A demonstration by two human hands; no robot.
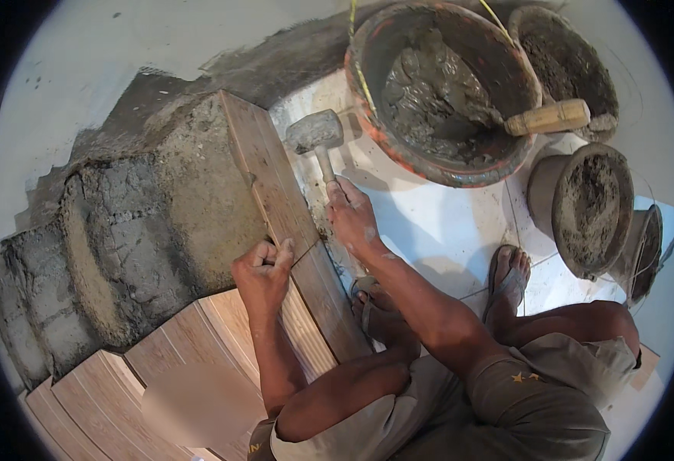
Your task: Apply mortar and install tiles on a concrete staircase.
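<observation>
Your right grip (350,217) is closed round the mallet (314,132) handle, left grip (263,276) curled by the wood-look tile (269,165) edging the mortar bed (208,180), can't tell if pinching; probably best you tap lightly, evenly, left hand clear.

Right hand (350,215) gripping a mallet (315,133), left hand (261,278) at a wood-look tile (274,175), bucket (446,176) of wet mortar (429,88)

Grey-headed mallet (315,132), near brown wood-grain tile (273,173)
</observation>
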